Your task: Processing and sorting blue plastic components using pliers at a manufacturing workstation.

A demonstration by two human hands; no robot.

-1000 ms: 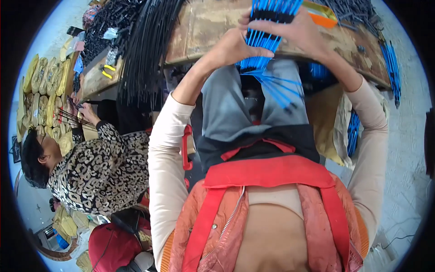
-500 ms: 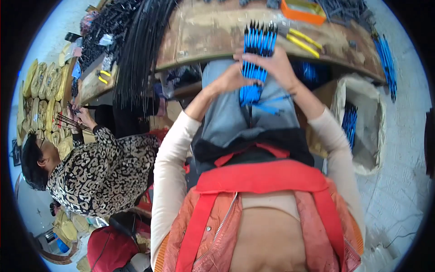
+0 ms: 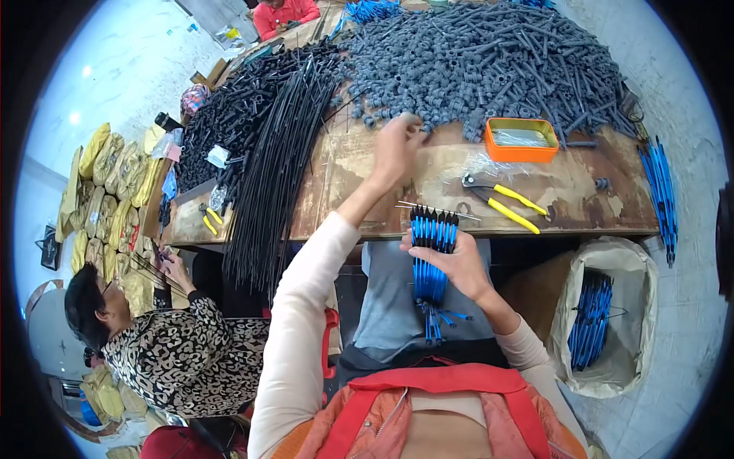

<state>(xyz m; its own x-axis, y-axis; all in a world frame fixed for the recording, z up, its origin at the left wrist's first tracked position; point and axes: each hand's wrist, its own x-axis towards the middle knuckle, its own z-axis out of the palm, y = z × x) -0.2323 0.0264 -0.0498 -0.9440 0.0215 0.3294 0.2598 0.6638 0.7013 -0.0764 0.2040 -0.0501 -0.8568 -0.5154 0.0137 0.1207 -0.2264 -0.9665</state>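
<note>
My right hand (image 3: 457, 268) is closed round a bundle of blue rods with black tips (image 3: 433, 279), held upright above my lap just off the table's front edge. Some rods at the bundle's lower end splay outward. My left hand (image 3: 396, 153) is stretched over the table at the near edge of a heap of grey plastic fittings (image 3: 459, 73). Its fingers are bent and smeared by motion, so whether they hold a fitting cannot be made out. Close to the bundle's tips, a few thin wires (image 3: 466, 217) lie at the table edge.
Yellow-handled pliers (image 3: 514, 206) and an orange box of thin clear pieces (image 3: 521, 151) lie on the wooden table (image 3: 344, 176). Long black rods (image 3: 267, 168) hang over its edge. A pale sack (image 3: 648, 306) with blue rods stands at right. A co-worker (image 3: 176, 352) sits at left.
My left hand has left the blue rod bundle and moved forward to the grey fittings. My right hand keeps the bundle. The view has tilted up, showing more of the table.
</note>
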